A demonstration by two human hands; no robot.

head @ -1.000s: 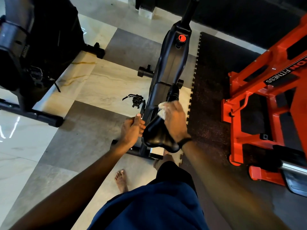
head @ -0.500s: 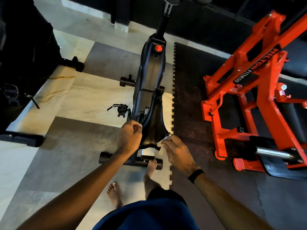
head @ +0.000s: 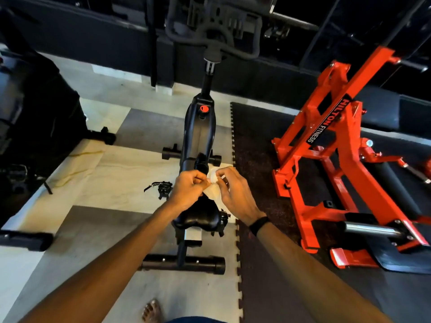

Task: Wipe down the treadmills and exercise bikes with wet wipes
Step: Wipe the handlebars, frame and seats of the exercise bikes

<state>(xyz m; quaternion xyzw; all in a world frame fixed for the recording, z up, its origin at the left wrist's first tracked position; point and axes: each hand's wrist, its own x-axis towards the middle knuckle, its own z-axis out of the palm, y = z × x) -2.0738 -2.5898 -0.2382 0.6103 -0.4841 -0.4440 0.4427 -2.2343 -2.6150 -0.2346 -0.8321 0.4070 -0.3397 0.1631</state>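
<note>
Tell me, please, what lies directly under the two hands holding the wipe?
The black saddle of the exercise bike. The left hand, right hand and wet wipe cover its nose; its rear shows.

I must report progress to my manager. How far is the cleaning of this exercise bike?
Done: nothing shows as finished; no surface looks clearly wiped. In hand: both the left hand and right hand pinch the wet wipe above the saddle, apparently refolding it. Left: likely the handlebars and frame, both untouched now.
</note>
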